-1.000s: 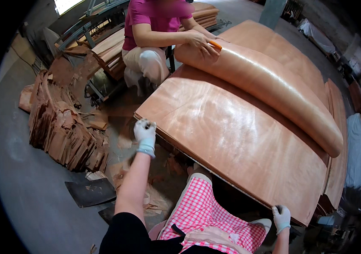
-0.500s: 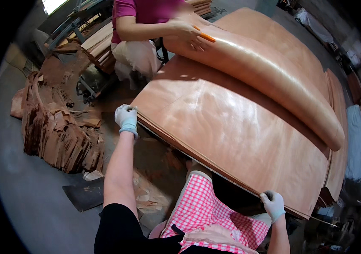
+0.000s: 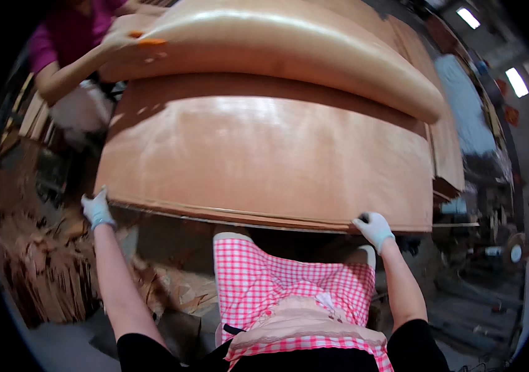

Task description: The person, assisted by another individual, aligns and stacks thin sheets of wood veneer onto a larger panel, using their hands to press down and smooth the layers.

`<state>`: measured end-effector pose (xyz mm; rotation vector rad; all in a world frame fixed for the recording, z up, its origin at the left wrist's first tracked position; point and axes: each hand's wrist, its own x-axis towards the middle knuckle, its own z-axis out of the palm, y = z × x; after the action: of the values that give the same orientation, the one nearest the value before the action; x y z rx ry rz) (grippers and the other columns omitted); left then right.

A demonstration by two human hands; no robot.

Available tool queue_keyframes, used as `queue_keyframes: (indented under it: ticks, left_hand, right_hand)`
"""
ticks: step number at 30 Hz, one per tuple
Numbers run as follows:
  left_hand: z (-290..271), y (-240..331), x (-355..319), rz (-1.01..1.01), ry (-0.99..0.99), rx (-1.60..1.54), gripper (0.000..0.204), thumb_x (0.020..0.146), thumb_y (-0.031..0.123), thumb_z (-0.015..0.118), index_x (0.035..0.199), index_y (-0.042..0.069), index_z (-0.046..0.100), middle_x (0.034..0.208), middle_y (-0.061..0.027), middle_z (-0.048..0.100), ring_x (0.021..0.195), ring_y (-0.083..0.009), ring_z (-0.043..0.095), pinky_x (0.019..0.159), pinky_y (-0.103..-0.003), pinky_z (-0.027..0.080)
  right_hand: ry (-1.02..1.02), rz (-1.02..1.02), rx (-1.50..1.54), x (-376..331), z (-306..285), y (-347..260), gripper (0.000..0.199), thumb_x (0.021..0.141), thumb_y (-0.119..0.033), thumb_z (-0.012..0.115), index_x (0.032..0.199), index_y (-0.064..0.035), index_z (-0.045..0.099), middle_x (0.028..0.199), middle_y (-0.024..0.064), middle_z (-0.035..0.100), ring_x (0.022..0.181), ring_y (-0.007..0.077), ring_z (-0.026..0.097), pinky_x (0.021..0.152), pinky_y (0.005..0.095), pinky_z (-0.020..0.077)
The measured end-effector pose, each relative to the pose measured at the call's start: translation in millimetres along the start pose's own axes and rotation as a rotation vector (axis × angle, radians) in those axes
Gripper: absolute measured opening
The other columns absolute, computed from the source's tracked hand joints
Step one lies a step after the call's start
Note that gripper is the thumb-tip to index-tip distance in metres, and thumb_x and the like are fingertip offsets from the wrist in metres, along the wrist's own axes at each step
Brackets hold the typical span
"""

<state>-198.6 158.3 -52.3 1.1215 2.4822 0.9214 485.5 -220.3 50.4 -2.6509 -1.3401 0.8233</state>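
Pinching the near edge of the flat wood sheet (image 3: 264, 161) with the white-gloved right grip (image 3: 375, 229), toward its right end. Placing the white-gloved left grip (image 3: 97, 209) at the sheet's near left corner; cannot tell whether spread or pressed together there. Lying flat just beyond the pink checked apron (image 3: 252, 273), with a big wood roll (image 3: 289, 46) along the far side. Poking out past the near right corner, a thin stick (image 3: 457, 224). At the roll's left end, a co-worker's hand (image 3: 119, 44), near something orange (image 3: 151, 41). Heaped at lower left, brown wood scraps (image 3: 41, 279).
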Motion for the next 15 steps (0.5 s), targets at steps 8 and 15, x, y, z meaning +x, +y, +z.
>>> queue_keyframes:
  ticks: [8, 15]
  left_hand:
    - [-12.6, 72.0, -50.5, 0.021, 0.139, 0.556, 0.094, 0.078, 0.058, 0.075, 0.151, 0.011, 0.038, 0.151, -0.0215, 0.042, 0.137, -0.0360, 0.046, 0.108, -0.051, 0.041]
    - [48.6, 153.3, -376.5, 1.023, -0.499, 0.064, 0.077, 0.084, 0.019, 0.063, 0.149, -0.010, 0.032, 0.159, -0.0283, 0.027, 0.147, -0.0416, 0.027, 0.123, -0.047, 0.018]
  right_hand:
    - [-0.114, 0.159, 0.055, 1.7, 9.8, 4.3, 0.040, 0.080, -0.041, 0.073, 0.088, -0.0013, 0.072, 0.086, 0.0207, 0.072, 0.084, 0.0353, 0.070, 0.078, 0.0426, 0.0536]
    - [-0.080, 0.090, 0.034, 6.0, 18.2, 7.6, 0.045, 0.080, -0.044, 0.069, 0.099, -0.0045, 0.074, 0.105, 0.0220, 0.071, 0.102, 0.0379, 0.068, 0.090, 0.0456, 0.0540]
